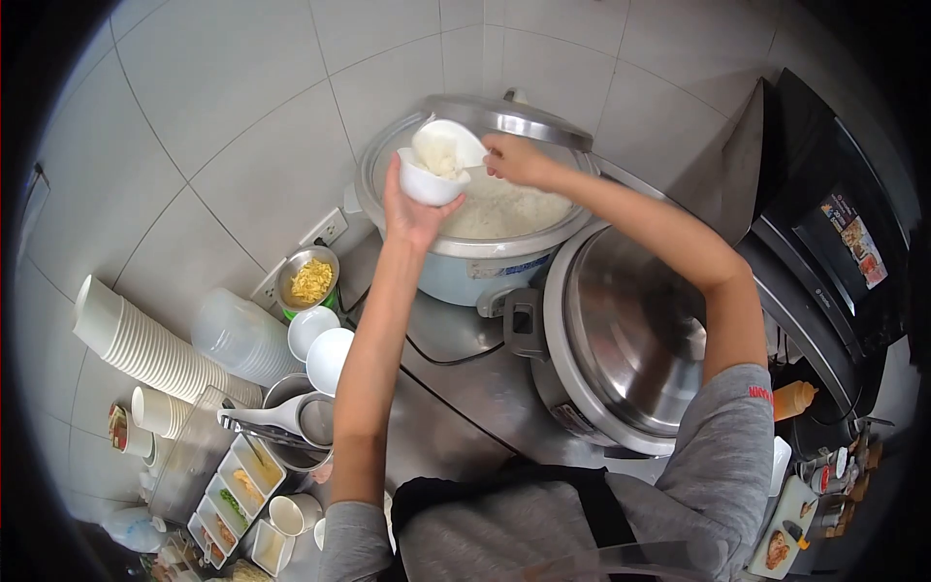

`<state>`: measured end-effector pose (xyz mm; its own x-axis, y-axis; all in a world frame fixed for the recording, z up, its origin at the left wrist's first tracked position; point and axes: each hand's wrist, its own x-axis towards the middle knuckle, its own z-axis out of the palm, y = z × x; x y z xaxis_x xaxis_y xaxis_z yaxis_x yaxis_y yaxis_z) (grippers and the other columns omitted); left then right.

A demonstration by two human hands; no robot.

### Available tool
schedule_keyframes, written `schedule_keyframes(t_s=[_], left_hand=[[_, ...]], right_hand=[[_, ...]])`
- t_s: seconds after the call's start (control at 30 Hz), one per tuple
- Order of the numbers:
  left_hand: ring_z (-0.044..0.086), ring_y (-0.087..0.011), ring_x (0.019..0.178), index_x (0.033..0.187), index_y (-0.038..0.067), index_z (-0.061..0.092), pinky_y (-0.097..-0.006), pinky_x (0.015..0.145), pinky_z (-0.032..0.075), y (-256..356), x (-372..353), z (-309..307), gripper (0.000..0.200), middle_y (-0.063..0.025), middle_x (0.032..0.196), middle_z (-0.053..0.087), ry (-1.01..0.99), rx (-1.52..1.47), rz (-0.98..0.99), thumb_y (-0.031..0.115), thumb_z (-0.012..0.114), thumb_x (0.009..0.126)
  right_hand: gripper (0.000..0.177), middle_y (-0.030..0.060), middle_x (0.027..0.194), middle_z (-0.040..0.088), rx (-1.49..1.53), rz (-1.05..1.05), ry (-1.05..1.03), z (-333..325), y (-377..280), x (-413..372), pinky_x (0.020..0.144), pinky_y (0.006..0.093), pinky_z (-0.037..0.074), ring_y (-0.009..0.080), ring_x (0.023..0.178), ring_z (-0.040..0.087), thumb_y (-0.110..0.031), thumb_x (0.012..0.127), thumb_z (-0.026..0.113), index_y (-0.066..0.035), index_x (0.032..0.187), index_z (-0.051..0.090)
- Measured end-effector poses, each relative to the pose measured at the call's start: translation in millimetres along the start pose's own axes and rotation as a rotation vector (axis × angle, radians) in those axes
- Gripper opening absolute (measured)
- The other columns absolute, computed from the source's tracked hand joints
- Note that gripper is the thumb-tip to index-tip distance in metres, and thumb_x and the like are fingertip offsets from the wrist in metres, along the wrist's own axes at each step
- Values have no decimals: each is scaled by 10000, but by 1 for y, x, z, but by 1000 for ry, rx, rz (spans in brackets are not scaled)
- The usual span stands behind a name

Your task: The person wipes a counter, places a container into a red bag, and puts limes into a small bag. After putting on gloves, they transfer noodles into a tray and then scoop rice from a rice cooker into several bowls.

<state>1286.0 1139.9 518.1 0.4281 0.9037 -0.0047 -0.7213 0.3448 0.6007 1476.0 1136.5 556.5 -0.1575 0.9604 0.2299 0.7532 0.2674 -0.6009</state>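
Observation:
My left hand [415,215] holds a white bowl [428,186] from below, over the left part of an open rice cooker [485,264]. In my right hand [511,161] is the handle end of a white scoop [460,137], tilted over the bowl. A lump of white rice [439,158] lies between scoop and bowl, touching both. More rice [509,208] fills the cooker below my hands. The cooker's metal lid [524,120] rests at its back edge.
A second large cooker [635,330] stands closed at right, beside a black appliance [824,233]. Stacked paper cups [155,339], plastic containers [238,335], a bowl of yellow shreds [311,278] and a topping tray [233,495] stand at left. Tiled walls rise behind.

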Motion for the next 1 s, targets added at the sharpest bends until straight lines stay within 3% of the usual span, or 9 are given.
schedule_keyframes(t_s=[0.07,0.1,0.2,0.3,0.4,0.6,0.7,0.8,1.0], left_hand=[[335,-343,1238,1336,115,295,-582,985,247,-3,10,-1,753,-139,1354,337,-28,-44,31,604,479,793],[330,-345,1242,1338,115,290,-584,987,245,-4,14,-2,748,-140,1358,331,-27,-81,33,598,476,798],[322,-362,1250,1338,117,287,-603,984,262,2,9,1,682,-154,1358,331,28,-110,44,569,416,844],[316,-370,1253,1335,114,289,-609,982,272,6,2,-4,634,-162,1364,320,40,-123,42,542,369,874],[296,-373,1265,1341,108,277,-607,988,269,8,-3,-7,619,-166,1378,293,3,-141,31,519,352,884],[281,-369,1274,1353,121,255,-600,999,241,7,1,-11,670,-161,1380,286,-34,-212,34,522,437,849],[273,-371,1278,1356,108,247,-601,1001,236,8,-3,-3,681,-167,1383,280,-41,-237,13,521,438,849],[271,-375,1279,1355,93,245,-600,1001,238,11,-9,1,694,-174,1384,277,-60,-236,0,521,442,846],[327,-374,1252,1330,83,295,-596,982,277,31,-22,-6,680,-178,1348,338,-102,-94,-5,515,468,834]], right_hand=[[116,211,841,592,-275,-504,281,18,3,-10,704,417,461,375,800,587,-66,846,464,27,912,486],[130,266,956,555,-169,-438,250,16,1,-16,746,466,432,463,898,522,-17,827,459,42,942,469],[196,249,991,566,-137,-17,208,-1,7,-13,756,457,445,419,931,551,-17,806,494,22,998,487],[244,224,956,599,-695,130,54,-8,52,-13,769,449,466,382,913,585,-34,790,511,23,1027,533],[254,211,956,615,-874,185,-287,-12,59,-26,773,443,482,351,900,607,-58,782,509,21,1011,584],[215,211,986,612,-684,177,-294,17,47,-26,754,419,492,348,903,606,-121,794,541,14,941,622],[228,206,940,622,-593,29,-421,15,39,-25,722,407,486,353,879,603,-179,828,520,-1,922,626],[239,158,774,628,-512,-187,-585,18,52,-15,579,367,474,289,692,608,-222,857,487,-19,850,615],[248,-12,551,464,17,332,-916,9,84,8,362,240,296,62,418,371,-223,869,490,-57,690,531]])
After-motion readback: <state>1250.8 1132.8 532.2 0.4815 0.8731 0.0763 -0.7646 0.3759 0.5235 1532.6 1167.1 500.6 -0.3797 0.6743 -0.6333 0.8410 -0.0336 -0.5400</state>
